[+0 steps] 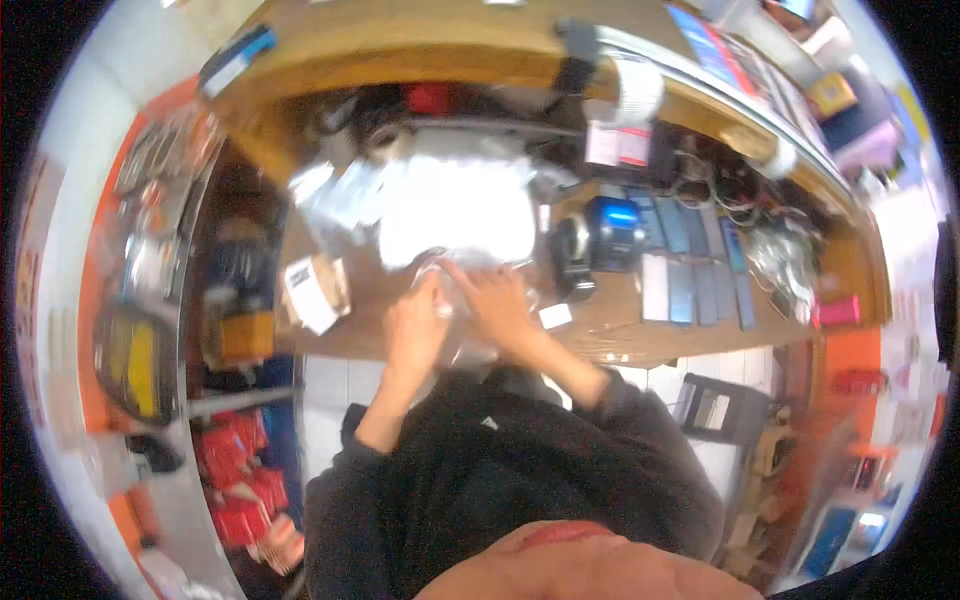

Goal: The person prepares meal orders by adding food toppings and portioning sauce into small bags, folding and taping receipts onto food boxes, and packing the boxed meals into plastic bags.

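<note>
Both hands meet at the front part of the wooden desk, over a crumpled piece of clear plastic (472, 348) that looks like a bag. My left hand (416, 318) is closed, its fingers pinching the plastic near the top. Beside it, my right hand (498, 305) has its fingers bent in toward the left one, with the plastic between them. Motion blur hides the exact fingertips and whatever may be inside the plastic. Just beyond the hands lies a bright white sheet (455, 210), with more shiny clear plastic (345, 205) to its left.
Several phones (690, 270) lie in rows on the right. A small dark device with a lit blue screen (617, 222) stands beside a black tape dispenser-like object (573, 255). A brown package with a white label (312, 293) is at left. A wooden shelf (420, 70) overhangs the back.
</note>
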Motion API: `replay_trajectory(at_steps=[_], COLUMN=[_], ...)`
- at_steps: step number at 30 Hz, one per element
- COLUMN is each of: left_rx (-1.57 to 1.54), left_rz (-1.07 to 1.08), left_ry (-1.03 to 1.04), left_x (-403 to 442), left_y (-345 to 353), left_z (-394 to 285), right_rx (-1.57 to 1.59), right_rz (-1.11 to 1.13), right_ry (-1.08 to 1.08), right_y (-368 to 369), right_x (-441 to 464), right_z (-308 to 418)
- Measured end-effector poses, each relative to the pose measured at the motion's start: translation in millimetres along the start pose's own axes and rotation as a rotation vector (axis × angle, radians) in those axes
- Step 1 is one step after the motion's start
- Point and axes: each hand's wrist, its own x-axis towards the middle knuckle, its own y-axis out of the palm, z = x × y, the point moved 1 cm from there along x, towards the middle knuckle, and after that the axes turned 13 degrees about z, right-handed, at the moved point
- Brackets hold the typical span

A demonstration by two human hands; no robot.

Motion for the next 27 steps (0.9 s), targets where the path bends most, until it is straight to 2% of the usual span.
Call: replay_trajectory(at_steps=[1,2,4,5,6,7,8,9,10,11,12,13,15,16,17,19,20,21,22,23,24,25,26,27], left_rx=[0.068,0.138,0.103,0.15,0.198,0.276,0.267,0.243,0.128,0.291,0.286,0.146,-0.182,-0.36,-0.358,-1.616,-1.275,-1.603,-1.596,-1.379,-2.082,-2.477,-2.486,-1.808], left_rz=[-0.102,-0.208,-0.224,-0.397,-0.55,-0.645,-0.455,-0.265,0.207,0.245,0.772,0.577,0.623,0.889,0.899,0.47,0.266,0.021,0.018,-0.013,0.485,1.17,1.157,1.085], left_ry=[0.062,0.115,-0.229,-0.199,-0.181,-0.191,-0.145,-0.1,0.005,0.029,-0.19,-0.055,-0.045,-0.204,-0.201,-0.462,-0.375,-0.287,-0.29,-0.281,-0.091,-0.228,-0.218,-0.549], left_x=[3.0,8.2,8.8,7.1,-4.6,-30.1,-38.0,-46.4,-51.1,-76.8,-98.9,-124.0,-122.5,-129.7,-123.8,-98.5,-100.0,-89.7,-87.8,-82.7,-79.9,-74.3,-77.2,-84.8], left_y=[3.7,-1.7,-75.5,-109.8,-128.6,-82.4,-59.8,-36.7,-33.4,20.3,46.3,47.2,42.1,32.6,19.1,-7.5,-4.3,-1.5,3.9,-1.1,-10.9,-33.6,-33.4,-23.6], left_z=[31.2,73.5,74.6,38.0,11.7,54.9,64.8,74.7,52.2,107.7,150.7,156.7,152.6,151.0,129.0,81.8,113.0,129.0,149.1,149.1,146.2,122.6,102.6,83.5], right_rx=[-0.097,-0.113,0.009,0.093,0.175,0.252,0.096,0.131,0.187,0.221,0.43,0.615,0.611,0.711,0.797,1.168,1.356,1.538,1.716,1.883,1.864,2.099,2.352,2.569], right_rz=[0.159,0.13,-0.04,-0.156,-0.473,-0.779,-0.553,-0.258,0.049,0.49,0.63,0.737,0.165,0.306,0.441,0.668,0.783,0.899,1.021,1.147,0.665,0.49,0.315,0.159], right_ry=[0.097,0.13,0.323,0.316,0.165,0.005,-0.138,-0.251,-0.334,-0.147,-0.085,-0.032,-0.155,-0.082,0.007,0.16,0.229,0.298,0.372,0.45,-0.112,-0.2,-0.333,-0.509], right_y=[26.0,5.7,-68.3,-104.6,-102.1,-90.3,-60.9,-27.1,7.6,105.0,136.4,145.7,28.5,44.7,58.9,36.3,22.2,9.3,0.0,-3.9,11.6,-8.7,-29.2,-49.7], right_x=[16.1,21.0,32.5,20.2,7.1,-8.7,-30.2,-45.6,-61.8,-105.8,-142.1,-138.6,-107.4,-115.2,-122.8,-119.0,-111.8,-104.6,-100.6,-98.5,-95.3,-85.5,-76.0,-66.7], right_z=[-27.0,-42.7,-59.5,-44.1,-39.3,-35.1,-31.0,-28.6,-26.7,-69.2,-85.7,-105.1,-75.1,-86.0,-95.9,-89.9,-83.8,-79.0,-75.5,-75.3,-100.1,-103.5,-107.0,-110.5])
